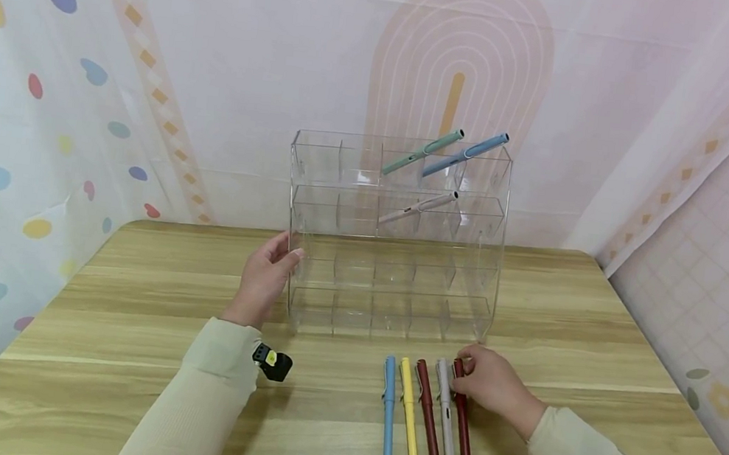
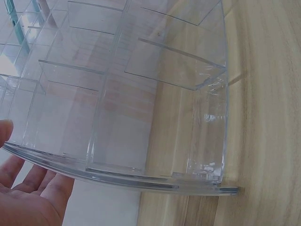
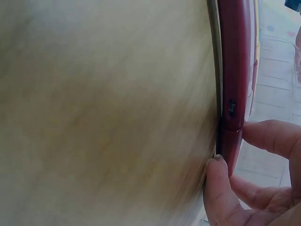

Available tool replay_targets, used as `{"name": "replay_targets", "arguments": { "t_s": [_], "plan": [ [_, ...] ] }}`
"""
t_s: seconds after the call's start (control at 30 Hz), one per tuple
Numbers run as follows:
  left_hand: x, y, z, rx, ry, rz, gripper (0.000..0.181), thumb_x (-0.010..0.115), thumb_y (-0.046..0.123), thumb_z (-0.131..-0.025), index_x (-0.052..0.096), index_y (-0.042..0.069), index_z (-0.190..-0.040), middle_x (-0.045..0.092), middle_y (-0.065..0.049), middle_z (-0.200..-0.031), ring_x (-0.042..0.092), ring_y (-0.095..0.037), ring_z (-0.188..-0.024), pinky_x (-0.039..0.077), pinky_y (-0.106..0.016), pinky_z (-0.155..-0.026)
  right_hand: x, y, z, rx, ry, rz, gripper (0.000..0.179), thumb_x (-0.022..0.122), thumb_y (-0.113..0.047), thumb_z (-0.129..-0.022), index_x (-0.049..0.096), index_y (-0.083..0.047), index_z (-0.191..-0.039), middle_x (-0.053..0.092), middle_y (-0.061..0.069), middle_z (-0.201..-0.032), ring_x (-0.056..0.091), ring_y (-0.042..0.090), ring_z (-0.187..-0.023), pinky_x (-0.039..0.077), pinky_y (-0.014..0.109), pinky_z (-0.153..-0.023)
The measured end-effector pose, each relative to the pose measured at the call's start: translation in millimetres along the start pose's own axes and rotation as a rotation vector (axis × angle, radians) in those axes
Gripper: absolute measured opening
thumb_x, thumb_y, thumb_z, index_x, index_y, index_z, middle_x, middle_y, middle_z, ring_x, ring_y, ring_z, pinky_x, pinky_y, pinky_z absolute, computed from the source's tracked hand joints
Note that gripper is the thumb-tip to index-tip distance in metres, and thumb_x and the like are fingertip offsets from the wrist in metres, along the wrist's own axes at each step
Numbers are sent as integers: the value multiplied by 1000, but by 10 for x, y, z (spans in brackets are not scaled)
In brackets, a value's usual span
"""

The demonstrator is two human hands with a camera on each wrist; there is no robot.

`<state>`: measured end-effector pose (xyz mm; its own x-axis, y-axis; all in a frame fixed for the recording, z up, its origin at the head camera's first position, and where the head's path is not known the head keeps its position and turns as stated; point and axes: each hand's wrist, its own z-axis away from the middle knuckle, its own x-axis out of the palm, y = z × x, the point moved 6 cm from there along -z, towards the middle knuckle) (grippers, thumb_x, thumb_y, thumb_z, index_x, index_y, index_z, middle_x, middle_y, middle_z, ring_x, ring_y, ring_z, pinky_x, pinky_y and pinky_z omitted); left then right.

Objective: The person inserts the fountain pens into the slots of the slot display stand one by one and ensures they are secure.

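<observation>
A: Where's the target, rel. to the R hand (image 1: 498,381)?

B: Right at its fingertips: the outer dark red pen (image 1: 463,427), far right in the row of pens (image 1: 410,414) on the tabletop (image 1: 128,321). I've got it pinched btwn thumb & fingers, at the end nearer the rack (image 1: 390,298).

A: Axis?

B: Roughly fore-aft, pinched end twd the rack, other end twd the near side. Rack's beyond it and mostly to the left; that's the relation I'd watch. R hand's def. the nearer one. Grey pen (image 1: 448,429) lies just left of it.

A: And the L hand (image 1: 266,276)?

B: Well apart from the row. I see it gripping the rack's left side panel, thumb in front, fingers round behind.

A: What can't you make out?

B: Pen's top, b/c R fingers cover it in the head cam. R wrist cam cuts off its other end, so can't tell if any of it's off the wood. Clear walls blur together, & L wrist cam crops the green pen (image 1: 422,153) up top.
</observation>
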<state>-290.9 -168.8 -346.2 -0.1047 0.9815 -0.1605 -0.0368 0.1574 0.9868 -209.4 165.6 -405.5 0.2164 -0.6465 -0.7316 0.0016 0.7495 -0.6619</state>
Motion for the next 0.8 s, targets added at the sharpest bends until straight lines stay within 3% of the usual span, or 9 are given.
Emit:
{"name": "replay_targets", "arguments": {
  "t_s": [0.43, 0.8],
  "plan": [
    [-4, 2, -6, -7, 4, 5, 52, 52, 16, -100, 36, 8, -149, 43, -15, -146, 42, -25, -130, 35, -40, -109, 14, -46, -29, 14, -8, 43, 38, 71, -1, -75, 60, 10, -110, 62, 6, -80, 54, 14, -61, 45, 28, -54],
    [-1, 2, -6, -7, 2, 3, 51, 52, 16, -100, 37, 8, -148, 44, -16, -144, 42, -25, -128, 36, -40, -108, 3, -12, 0, 79, -12, -97, 32, 66, 2, -73, 56, 4, -103, 61, 12, -90, 54, 16, -56, 47, 27, -46]
  ]
}}
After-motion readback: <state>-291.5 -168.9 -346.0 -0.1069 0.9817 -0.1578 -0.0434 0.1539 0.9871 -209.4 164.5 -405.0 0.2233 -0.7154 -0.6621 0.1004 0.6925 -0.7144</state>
